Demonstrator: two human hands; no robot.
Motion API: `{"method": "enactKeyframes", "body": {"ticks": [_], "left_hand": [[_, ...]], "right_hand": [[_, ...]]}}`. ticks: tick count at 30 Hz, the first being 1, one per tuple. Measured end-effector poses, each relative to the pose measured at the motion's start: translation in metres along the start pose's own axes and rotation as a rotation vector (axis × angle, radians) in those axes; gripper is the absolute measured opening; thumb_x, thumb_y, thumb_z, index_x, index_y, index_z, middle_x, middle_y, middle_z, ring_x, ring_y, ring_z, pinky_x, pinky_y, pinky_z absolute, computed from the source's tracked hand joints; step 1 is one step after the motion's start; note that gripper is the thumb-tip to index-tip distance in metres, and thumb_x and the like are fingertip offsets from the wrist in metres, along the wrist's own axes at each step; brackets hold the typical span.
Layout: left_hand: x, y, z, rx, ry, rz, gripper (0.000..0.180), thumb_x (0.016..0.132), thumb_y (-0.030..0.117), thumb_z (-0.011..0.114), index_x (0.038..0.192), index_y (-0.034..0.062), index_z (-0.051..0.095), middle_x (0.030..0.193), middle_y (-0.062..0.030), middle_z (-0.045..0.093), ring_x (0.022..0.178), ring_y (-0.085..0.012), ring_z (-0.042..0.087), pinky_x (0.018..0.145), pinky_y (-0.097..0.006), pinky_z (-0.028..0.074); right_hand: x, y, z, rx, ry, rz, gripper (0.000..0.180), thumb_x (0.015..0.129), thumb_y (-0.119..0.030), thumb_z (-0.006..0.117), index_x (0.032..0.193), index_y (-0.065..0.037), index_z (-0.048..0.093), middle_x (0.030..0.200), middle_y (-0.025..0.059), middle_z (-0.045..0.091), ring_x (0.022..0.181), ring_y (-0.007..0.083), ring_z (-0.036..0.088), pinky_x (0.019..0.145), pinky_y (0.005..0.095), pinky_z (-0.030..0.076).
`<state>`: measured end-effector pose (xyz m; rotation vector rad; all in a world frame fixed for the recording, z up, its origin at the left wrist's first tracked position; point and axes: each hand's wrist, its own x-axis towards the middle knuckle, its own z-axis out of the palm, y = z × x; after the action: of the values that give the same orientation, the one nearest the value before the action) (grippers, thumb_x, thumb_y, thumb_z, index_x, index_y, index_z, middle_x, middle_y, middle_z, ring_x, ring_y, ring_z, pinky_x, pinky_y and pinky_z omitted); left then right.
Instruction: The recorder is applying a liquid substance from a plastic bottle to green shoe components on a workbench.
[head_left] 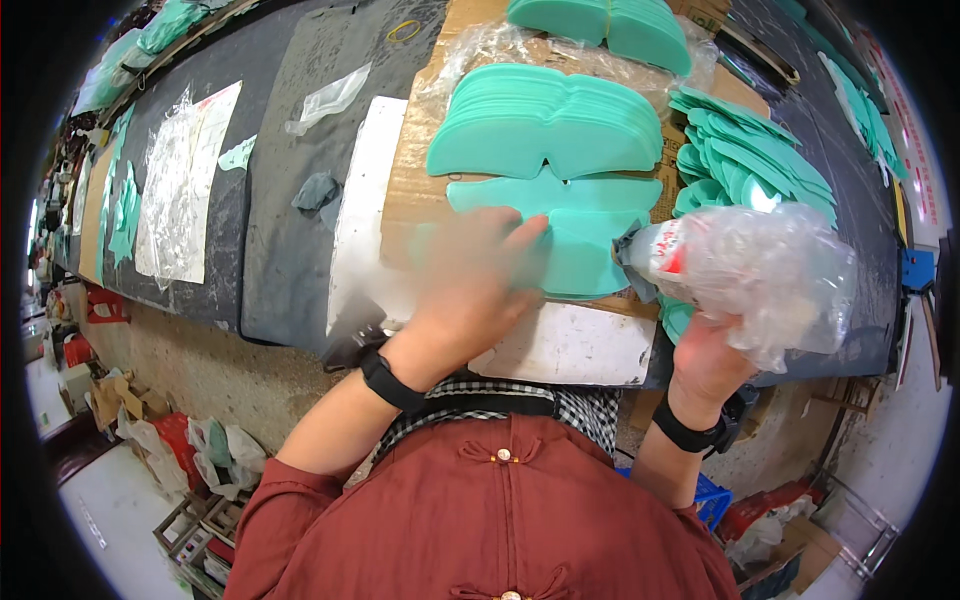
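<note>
My left hand (478, 275) is blurred with motion, fingers spread, resting on a flat mint-green foam piece (585, 225) that lies on a brown cardboard sheet (425, 150). My right hand (712, 350) grips a crumpled bundle of clear plastic bags (765, 268) just right of that piece. Behind the flat piece sits a stack of the same green shapes (545, 120). A fanned pile of green pieces (745, 155) lies to the right, and another stack (600, 25) is farther back.
The cardboard lies on a long dark workbench (290, 190). A white board (575, 345) sits at the near edge. Clear plastic sheets (180, 185) and more green pieces (125, 205) lie at left. Bags and boxes (190, 440) crowd the floor below.
</note>
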<state>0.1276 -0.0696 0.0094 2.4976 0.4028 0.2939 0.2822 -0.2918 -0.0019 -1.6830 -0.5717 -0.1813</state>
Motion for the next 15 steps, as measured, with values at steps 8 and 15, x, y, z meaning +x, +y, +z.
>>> {"method": "enactKeyframes", "body": {"ticks": [8, 15], "left_hand": [[-0.016, -0.010, 0.012, -0.238, 0.171, -0.085, 0.071, 0.071, 0.018, 0.077, 0.134, 0.0062, 0.047, 0.139, -0.0204, 0.041, 0.124, -0.0409, 0.043, 0.100, -0.050, 0.038], [-0.060, -0.043, -0.038, 0.076, 0.175, -0.025, 0.038, 0.073, 0.015, 0.077, 0.107, 0.0030, 0.065, 0.118, -0.0159, 0.059, 0.118, -0.0362, 0.050, 0.101, -0.043, 0.041]], "right_hand": [[-0.025, -0.015, 0.067, -0.660, -0.341, -0.410, 0.059, 0.097, -0.036, 0.054, 0.145, -0.008, 0.035, 0.140, 0.0170, 0.044, 0.127, 0.0307, 0.046, 0.108, 0.0471, 0.038], [-0.015, 0.018, 0.038, 0.370, -0.553, 0.354, 0.064, 0.099, -0.053, 0.039, 0.145, -0.008, 0.037, 0.144, 0.0176, 0.040, 0.130, 0.0306, 0.042, 0.107, 0.0510, 0.038]]}}
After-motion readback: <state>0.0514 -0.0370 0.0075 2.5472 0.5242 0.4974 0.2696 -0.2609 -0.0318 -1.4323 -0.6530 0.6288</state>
